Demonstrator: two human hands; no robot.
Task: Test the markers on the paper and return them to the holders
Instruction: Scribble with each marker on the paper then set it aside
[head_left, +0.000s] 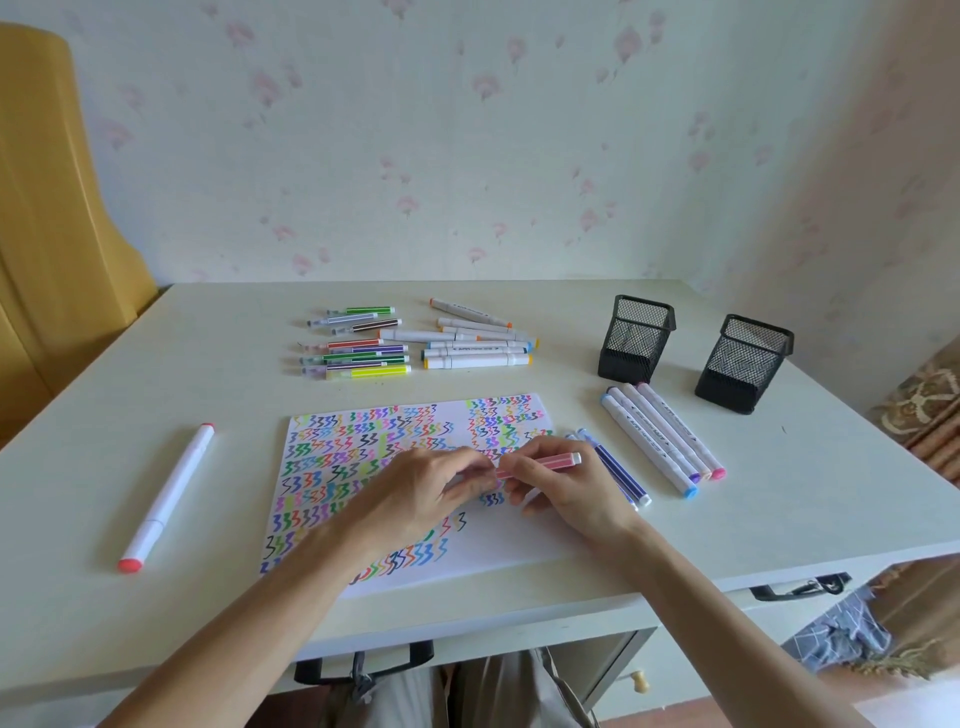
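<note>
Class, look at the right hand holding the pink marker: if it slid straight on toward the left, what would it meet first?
Most likely the left hand, already at the pink marker's other end, close to the right hand.

I count two black mesh holders: one (637, 338) and another (744, 362). One sheet of paper (519, 545) lies on one table (156, 364). I log one red-capped marker (167, 497) alone at left, four white markers (665, 439) grouped right of the sheet, and two purple pens (618, 470) beside them. One pink marker (540, 464) sits between two hands, left hand (421, 493) and right hand (566, 491). The far piles overlap; I cannot count them exactly.
</note>
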